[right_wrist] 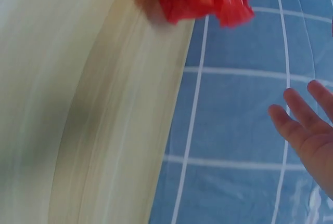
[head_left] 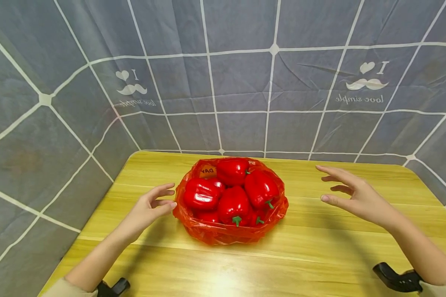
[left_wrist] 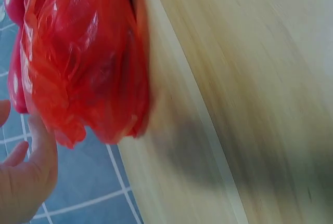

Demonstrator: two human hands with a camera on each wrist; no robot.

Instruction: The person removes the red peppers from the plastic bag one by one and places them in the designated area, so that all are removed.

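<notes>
A red plastic bag (head_left: 223, 237), its mouth spread wide, stands on the table and holds several glossy red bell peppers (head_left: 202, 194) with green stems. The lower peppers are partly hidden by the upper ones and the bag. Beside the bag's left rim is my left hand (head_left: 152, 208), its fingers loosely bent; whether the thumb tip touches the plastic I cannot tell. In the left wrist view the bag (left_wrist: 88, 63) fills the upper left, near the fingers. My right hand (head_left: 353, 196) hovers well to the right of the bag, fingers apart, holding nothing.
The wooden table (head_left: 319, 255) has a light striped grain. Grey cloth with white grid lines (head_left: 241, 82) hangs behind it and along the left and right sides. Each wrist wears a black strap device (head_left: 397, 278). An orange patch with dark letters (head_left: 208, 171) shows inside the bag.
</notes>
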